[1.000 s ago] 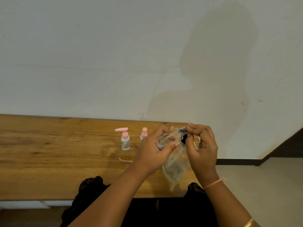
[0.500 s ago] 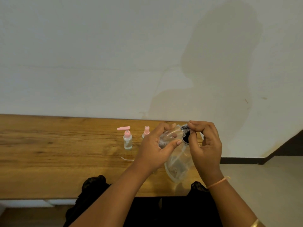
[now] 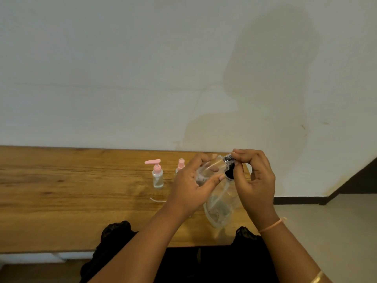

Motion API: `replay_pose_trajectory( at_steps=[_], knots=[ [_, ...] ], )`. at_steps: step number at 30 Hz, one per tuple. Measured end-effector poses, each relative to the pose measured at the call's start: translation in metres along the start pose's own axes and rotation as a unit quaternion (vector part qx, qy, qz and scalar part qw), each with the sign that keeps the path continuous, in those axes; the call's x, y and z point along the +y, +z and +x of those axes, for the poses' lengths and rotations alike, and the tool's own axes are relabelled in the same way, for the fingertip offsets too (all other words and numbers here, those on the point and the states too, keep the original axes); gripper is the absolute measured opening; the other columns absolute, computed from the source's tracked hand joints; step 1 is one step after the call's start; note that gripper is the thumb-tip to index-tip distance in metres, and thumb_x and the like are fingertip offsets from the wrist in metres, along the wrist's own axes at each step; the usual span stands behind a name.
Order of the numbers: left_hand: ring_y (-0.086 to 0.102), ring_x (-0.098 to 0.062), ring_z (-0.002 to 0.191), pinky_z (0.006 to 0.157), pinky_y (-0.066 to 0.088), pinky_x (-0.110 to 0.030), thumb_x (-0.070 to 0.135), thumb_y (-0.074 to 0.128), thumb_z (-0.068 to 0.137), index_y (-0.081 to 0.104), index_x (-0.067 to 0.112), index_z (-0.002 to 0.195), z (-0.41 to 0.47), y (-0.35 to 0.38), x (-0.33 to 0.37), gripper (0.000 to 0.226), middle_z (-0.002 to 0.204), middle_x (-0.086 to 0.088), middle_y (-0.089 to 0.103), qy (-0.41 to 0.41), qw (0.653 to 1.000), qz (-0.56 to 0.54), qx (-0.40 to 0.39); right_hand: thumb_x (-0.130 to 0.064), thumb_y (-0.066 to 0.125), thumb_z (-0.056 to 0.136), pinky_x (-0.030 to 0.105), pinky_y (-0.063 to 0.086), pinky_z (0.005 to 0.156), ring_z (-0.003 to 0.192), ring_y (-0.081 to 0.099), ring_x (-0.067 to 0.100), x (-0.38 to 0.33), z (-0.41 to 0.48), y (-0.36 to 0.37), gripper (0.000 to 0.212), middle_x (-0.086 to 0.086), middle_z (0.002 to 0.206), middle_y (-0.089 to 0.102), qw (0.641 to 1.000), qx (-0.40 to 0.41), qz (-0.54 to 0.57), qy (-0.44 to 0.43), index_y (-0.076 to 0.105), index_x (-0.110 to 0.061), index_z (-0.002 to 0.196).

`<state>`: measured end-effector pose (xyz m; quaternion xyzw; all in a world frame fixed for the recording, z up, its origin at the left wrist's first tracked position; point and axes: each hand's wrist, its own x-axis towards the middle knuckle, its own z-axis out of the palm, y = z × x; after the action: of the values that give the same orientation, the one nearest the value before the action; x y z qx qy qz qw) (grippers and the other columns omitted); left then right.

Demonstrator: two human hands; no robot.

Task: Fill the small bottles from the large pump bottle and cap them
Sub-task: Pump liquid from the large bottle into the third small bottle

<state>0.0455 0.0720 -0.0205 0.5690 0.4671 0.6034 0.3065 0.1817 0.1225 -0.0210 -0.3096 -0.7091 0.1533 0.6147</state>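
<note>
My left hand [image 3: 189, 186] grips a small clear bottle [image 3: 206, 170], tilted with its neck pointing right. My right hand [image 3: 255, 180] pinches a small silver-and-black cap [image 3: 229, 159] at that neck. Just below the hands, a large clear container [image 3: 221, 203] with a round black top [image 3: 230, 174] leans on the wooden table [image 3: 71, 190]. A small clear bottle with a pink pump [image 3: 157, 176] stands upright to the left. Another small bottle with a pink cap [image 3: 180, 164] stands beside it, its body partly hidden behind my left hand.
A thin white strip [image 3: 157, 200] lies on the table in front of the pump bottle. A white wall rises right behind the table. The table ends just right of my hands, with floor [image 3: 336, 231] beyond. Dark clothing [image 3: 204, 262] shows at the near edge.
Both hands stay together at the small bottle's neck. My right fingers have shifted slightly around the cap. The standing bottles have not moved.
</note>
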Motion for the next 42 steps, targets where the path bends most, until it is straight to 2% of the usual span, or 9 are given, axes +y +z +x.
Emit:
replay_pose_trajectory(
  at_steps=[5, 9, 14, 20, 25, 29, 34, 39, 42],
  knots=[
    [0.065, -0.001, 0.095, 0.077, 0.054, -0.020, 0.020, 0.074, 0.080, 0.057, 0.037, 0.103, 0.001, -0.001, -0.001, 0.033, 0.098, 0.021, 0.066, -0.019, 1.000, 0.009, -0.007, -0.010, 0.050, 0.084, 0.012, 0.045, 0.083, 0.096, 0.057, -0.001, 0.006, 0.001, -0.001, 0.014, 0.005, 0.093, 0.058, 1.000, -0.013, -0.011, -0.002, 0.061, -0.013, 0.092],
    [0.064, 0.000, 0.095, 0.076, 0.054, -0.019, 0.023, 0.073, 0.080, 0.058, 0.038, 0.104, 0.001, 0.000, -0.003, 0.032, 0.095, 0.017, 0.066, -0.039, 0.999, 0.021, -0.013, -0.012, 0.051, 0.085, 0.013, 0.046, 0.084, 0.096, 0.057, 0.001, 0.014, 0.000, -0.006, 0.014, 0.005, 0.094, 0.057, 0.999, -0.040, -0.025, -0.011, 0.061, -0.013, 0.095],
    [0.064, 0.001, 0.096, 0.076, 0.054, -0.017, 0.019, 0.072, 0.081, 0.055, 0.042, 0.105, 0.001, 0.001, -0.001, 0.038, 0.102, 0.022, 0.064, -0.035, 0.999, 0.015, -0.016, -0.012, 0.051, 0.086, 0.013, 0.046, 0.084, 0.097, 0.056, 0.002, 0.010, -0.001, -0.005, 0.014, 0.004, 0.095, 0.057, 0.999, -0.033, -0.031, -0.016, 0.060, -0.014, 0.095],
    [0.059, 0.004, 0.107, 0.080, 0.048, -0.009, 0.022, 0.073, 0.081, 0.056, 0.044, 0.107, 0.000, 0.000, 0.002, 0.039, 0.112, 0.024, 0.061, -0.005, 1.000, 0.019, -0.014, -0.009, 0.050, 0.085, 0.015, 0.048, 0.084, 0.097, 0.057, 0.001, 0.005, 0.001, -0.004, 0.014, 0.002, 0.097, 0.058, 0.999, -0.010, -0.032, -0.031, 0.060, -0.015, 0.094],
    [0.063, 0.000, 0.101, 0.081, 0.055, -0.024, 0.031, 0.070, 0.078, 0.055, 0.050, 0.107, 0.002, 0.001, -0.001, 0.038, 0.111, 0.023, 0.062, -0.021, 0.999, 0.023, -0.017, -0.009, 0.050, 0.085, 0.014, 0.047, 0.084, 0.097, 0.056, -0.001, 0.010, -0.001, -0.003, 0.014, 0.003, 0.096, 0.056, 0.999, -0.011, -0.027, -0.027, 0.060, -0.014, 0.094],
    [0.065, -0.002, 0.098, 0.082, 0.057, -0.033, 0.031, 0.071, 0.077, 0.057, 0.045, 0.109, 0.002, 0.001, -0.002, 0.037, 0.108, 0.022, 0.063, -0.040, 0.999, 0.029, -0.023, -0.009, 0.051, 0.085, 0.013, 0.046, 0.085, 0.098, 0.055, -0.002, 0.015, -0.003, -0.003, 0.012, 0.002, 0.095, 0.055, 0.999, -0.019, -0.036, -0.024, 0.059, -0.013, 0.093],
    [0.065, -0.001, 0.096, 0.079, 0.057, -0.027, 0.019, 0.073, 0.081, 0.057, 0.042, 0.109, 0.001, -0.001, -0.002, 0.040, 0.106, 0.022, 0.064, -0.039, 0.999, 0.026, -0.022, -0.009, 0.050, 0.085, 0.012, 0.045, 0.085, 0.098, 0.055, -0.002, 0.009, -0.004, -0.003, 0.013, 0.001, 0.095, 0.056, 0.999, -0.014, -0.028, -0.016, 0.060, -0.013, 0.093],
    [0.063, -0.001, 0.101, 0.080, 0.055, -0.024, 0.030, 0.070, 0.079, 0.055, 0.049, 0.109, 0.001, 0.000, -0.001, 0.039, 0.110, 0.026, 0.062, -0.015, 0.999, 0.034, -0.018, -0.008, 0.050, 0.085, 0.014, 0.047, 0.084, 0.099, 0.056, 0.000, 0.003, -0.002, -0.003, 0.016, 0.003, 0.098, 0.057, 0.999, -0.005, -0.028, -0.027, 0.060, -0.015, 0.095],
    [0.063, -0.001, 0.101, 0.079, 0.056, -0.025, 0.028, 0.070, 0.079, 0.055, 0.050, 0.109, 0.001, 0.000, -0.002, 0.040, 0.110, 0.024, 0.062, -0.014, 0.999, 0.026, -0.017, -0.009, 0.049, 0.085, 0.015, 0.048, 0.085, 0.099, 0.056, -0.001, 0.004, 0.000, -0.003, 0.016, 0.001, 0.098, 0.057, 0.999, -0.007, -0.029, -0.025, 0.059, -0.016, 0.095]
  ],
)
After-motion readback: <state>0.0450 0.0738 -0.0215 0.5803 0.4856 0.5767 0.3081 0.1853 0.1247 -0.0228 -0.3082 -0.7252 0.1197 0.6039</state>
